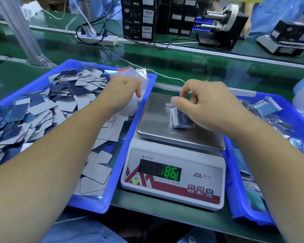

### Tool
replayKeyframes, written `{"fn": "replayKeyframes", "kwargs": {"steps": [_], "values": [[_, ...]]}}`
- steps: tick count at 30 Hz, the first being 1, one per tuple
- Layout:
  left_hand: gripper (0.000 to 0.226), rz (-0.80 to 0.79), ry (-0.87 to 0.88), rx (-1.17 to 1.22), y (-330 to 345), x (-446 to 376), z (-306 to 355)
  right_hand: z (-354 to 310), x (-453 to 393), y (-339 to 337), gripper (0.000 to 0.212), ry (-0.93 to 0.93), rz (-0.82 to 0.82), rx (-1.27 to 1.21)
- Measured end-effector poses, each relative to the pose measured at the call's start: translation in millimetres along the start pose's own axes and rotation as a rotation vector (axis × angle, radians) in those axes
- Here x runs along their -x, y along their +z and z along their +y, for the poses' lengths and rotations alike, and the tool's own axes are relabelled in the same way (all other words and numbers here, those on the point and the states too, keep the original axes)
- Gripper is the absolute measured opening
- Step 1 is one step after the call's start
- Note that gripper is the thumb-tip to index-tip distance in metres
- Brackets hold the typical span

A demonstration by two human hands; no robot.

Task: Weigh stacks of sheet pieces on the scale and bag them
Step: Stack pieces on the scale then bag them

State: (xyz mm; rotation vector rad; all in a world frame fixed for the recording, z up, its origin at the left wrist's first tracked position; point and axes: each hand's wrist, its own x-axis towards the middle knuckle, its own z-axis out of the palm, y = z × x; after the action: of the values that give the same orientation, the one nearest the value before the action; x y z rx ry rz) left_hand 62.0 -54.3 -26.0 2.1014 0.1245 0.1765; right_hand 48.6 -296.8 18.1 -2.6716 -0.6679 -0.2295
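Observation:
A white electronic scale stands in front of me, its steel pan bare on the left and its display lit green. On the pan rests a small clear bag holding a stack of blue-grey sheet pieces. My right hand pinches the bag's top edge between thumb and fingers. My left hand reaches over the blue tray of loose sheet pieces, its fingers curled at a pile of empty clear bags; whether it grips one is hidden.
A second blue tray on the right holds several filled bags. Behind lie a green conveyor belt, a power strip with cables, black boxes, a label dispenser and another scale.

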Motion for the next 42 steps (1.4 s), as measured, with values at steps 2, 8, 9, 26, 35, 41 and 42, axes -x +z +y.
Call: {"fn": "replayKeyframes", "kwargs": {"steps": [2, 8, 9, 26, 35, 41, 42], "values": [[0.039, 0.009, 0.029, -0.043, 2.9, -0.8, -2.7, -2.6, 4.1, -2.6, 0.061, -0.007, -0.077, 0.175], [0.037, 0.038, 0.103, -0.124, 7.0, -2.2, -8.4, -16.7, 10.8, -1.3, 0.043, -0.114, -0.168, 0.280], [0.037, 0.040, 0.107, -0.130, 6.7, -2.2, -9.5, -17.3, 10.6, -3.4, 0.033, -0.126, -0.177, 0.252], [0.033, 0.020, 0.091, -0.133, 9.2, -5.3, -17.8, 77.3, 39.7, -82.1, 0.040, 0.397, -0.464, 0.245], [0.032, 0.071, 0.091, -0.143, -12.8, -2.3, 7.0, 37.9, 23.7, -61.0, 0.031, 0.261, -0.364, 0.293], [0.041, -0.014, 0.021, -0.231, -59.1, 2.9, 9.9, -14.7, 0.7, -33.3, 0.024, 0.099, -0.341, 0.249], [0.040, -0.001, 0.016, -0.235, -59.1, 3.6, 5.6, -18.1, 1.7, -32.9, 0.024, 0.096, -0.360, 0.240]]}}
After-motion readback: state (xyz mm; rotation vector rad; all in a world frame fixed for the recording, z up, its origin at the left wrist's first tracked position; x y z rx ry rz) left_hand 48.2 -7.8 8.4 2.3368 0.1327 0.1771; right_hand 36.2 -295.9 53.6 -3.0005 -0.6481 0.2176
